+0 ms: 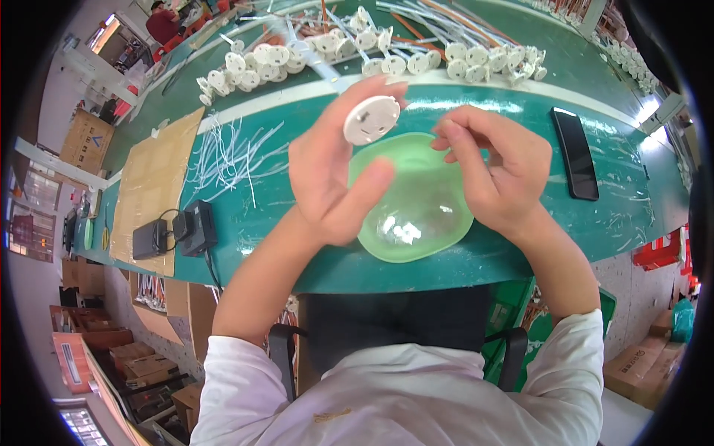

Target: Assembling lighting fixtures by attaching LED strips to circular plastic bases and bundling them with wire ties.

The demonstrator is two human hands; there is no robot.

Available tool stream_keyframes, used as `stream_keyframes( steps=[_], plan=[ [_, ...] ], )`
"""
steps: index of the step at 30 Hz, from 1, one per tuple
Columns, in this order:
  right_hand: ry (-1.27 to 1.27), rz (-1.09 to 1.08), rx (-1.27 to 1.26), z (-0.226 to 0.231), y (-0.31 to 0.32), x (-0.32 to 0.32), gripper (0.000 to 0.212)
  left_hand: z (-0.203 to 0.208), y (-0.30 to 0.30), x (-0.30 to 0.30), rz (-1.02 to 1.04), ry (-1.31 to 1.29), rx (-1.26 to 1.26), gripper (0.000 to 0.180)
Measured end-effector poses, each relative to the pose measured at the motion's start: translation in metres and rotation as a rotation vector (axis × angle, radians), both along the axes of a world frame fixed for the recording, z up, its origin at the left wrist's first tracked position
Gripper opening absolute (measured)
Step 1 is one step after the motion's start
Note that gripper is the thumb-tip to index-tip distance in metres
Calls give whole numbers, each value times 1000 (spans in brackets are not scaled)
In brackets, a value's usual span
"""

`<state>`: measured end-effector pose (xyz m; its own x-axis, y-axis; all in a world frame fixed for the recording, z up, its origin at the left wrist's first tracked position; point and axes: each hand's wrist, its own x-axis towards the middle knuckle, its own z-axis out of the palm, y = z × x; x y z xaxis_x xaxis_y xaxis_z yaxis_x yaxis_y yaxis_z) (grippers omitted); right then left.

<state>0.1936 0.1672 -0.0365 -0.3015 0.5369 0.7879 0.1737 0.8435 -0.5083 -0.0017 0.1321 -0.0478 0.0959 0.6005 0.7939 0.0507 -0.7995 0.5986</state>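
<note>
In my left hand [327,163] is a round white plastic cap [372,120] with small slots in its face. The fingers curl behind it, while the thumb stands apart, slightly blurred. A pale, blurred rod [312,59] runs up and away from behind this hand; whether it joins the cap is hidden. Below both hands sits a translucent light green bowl [416,215] on the green table; whatever it contains is hard to make out. Over the bowl's right rim, my right hand [506,163] has its thumb and fingertips pinched together, and anything between them is too small to name.
White-capped rods [468,63] lie heaped across the back. On the left are white plastic strips [230,156], a cardboard sheet [149,178] and black power adapters [197,227] with a cable. A black phone [575,154] lies right. Another person [162,24] sits far left.
</note>
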Motion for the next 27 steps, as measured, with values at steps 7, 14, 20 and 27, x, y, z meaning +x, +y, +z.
stream_keyframes(
  steps=[7, 14, 20, 27],
  plan=[
    [-5, -46, 347, 4, 0, -2, 12, -2, -4, 8, 79, 117, -73, 44],
    [-53, -20, 409, -2, 6, -3, 17, -4, -2, 13, -159, -143, -279, 43],
    [-105, -38, 395, -5, 5, -5, 21, -6, -1, 13, -81, -42, -252, 39],
    [-135, -68, 461, -13, 5, -14, 22, -11, 0, 13, -92, -111, -343, 42]
  ],
)
